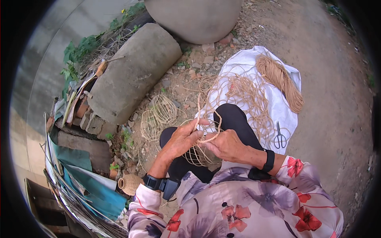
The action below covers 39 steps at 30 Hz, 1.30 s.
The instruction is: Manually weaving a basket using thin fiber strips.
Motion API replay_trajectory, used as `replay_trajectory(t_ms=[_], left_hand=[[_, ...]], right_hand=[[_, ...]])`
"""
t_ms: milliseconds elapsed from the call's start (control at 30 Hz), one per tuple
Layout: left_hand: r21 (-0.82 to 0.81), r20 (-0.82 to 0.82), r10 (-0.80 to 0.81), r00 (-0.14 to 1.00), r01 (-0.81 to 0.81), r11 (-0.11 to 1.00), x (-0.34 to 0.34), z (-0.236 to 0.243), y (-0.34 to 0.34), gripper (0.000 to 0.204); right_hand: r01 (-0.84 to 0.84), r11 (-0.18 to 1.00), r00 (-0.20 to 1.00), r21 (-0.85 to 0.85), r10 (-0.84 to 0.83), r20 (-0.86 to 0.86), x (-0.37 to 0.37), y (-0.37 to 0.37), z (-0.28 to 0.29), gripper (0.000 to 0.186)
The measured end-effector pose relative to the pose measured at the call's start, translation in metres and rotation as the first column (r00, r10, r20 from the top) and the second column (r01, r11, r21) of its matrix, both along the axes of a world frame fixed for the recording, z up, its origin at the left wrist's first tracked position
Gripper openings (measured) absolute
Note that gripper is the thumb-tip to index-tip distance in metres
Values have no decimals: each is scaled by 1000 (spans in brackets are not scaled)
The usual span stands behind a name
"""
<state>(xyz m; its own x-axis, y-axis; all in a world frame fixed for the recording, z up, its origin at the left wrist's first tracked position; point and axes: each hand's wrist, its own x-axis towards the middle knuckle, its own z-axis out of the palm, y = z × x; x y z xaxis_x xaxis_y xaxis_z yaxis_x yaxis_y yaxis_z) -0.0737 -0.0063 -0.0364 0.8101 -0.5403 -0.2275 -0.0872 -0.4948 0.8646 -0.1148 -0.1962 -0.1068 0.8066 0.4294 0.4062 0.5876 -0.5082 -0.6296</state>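
Between my knees sits a small, widely spaced wicker basket frame (pixel 197 157) of thin tan strands. My left hand (pixel 184 137) is closed at its upper rim, with the thumb and forefinger around the strands there. My right hand (pixel 229 146) pinches the same rim from the other side, thumb toward the left hand. A tan twisted cord (pixel 199 101) rises from the left fingers and another loop curves above the right hand. The fingertips partly cover where the cord meets the rim.
A white sack (pixel 291 115) lies ahead, bearing tangled cord (pixel 248 95), a cord skein (pixel 279 81) and dark scissors (pixel 279 139). Two similar frames (pixel 160 115) rest on the ground at left, near a concrete slab (pixel 135 73). A woven tan vessel (pixel 130 184) stands by my left forearm.
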Motion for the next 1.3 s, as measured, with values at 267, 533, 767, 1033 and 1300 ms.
replay_trajectory(t_ms=[267, 533, 767, 1033, 1300], left_hand=[[-4, 65, 213, 975, -213, 977, -4, 2, 11, 24], [-252, 92, 296, 951, -265, 931, -19, 6, 25, 14], [162, 669, 19, 743, -171, 972, -40, 2, 12, 18], [205, 648, 103, 755, -302, 931, -48, -11, 0, 20], [102, 603, 128, 788, -235, 967, -38, -19, 9, 20]], right_hand=[[379, 925, 828, 26, -326, -457, -6, -164, -74, 40], [704, 263, 340, -660, -940, -12, -61, -349, -200, 19], [568, 822, 822, 44, -565, -73, 1, -189, -102, 12], [3, 997, 978, 83, 15, -208, -17, -35, -12, 21], [-111, 992, 985, -57, 103, -141, -34, -56, -21, 6]])
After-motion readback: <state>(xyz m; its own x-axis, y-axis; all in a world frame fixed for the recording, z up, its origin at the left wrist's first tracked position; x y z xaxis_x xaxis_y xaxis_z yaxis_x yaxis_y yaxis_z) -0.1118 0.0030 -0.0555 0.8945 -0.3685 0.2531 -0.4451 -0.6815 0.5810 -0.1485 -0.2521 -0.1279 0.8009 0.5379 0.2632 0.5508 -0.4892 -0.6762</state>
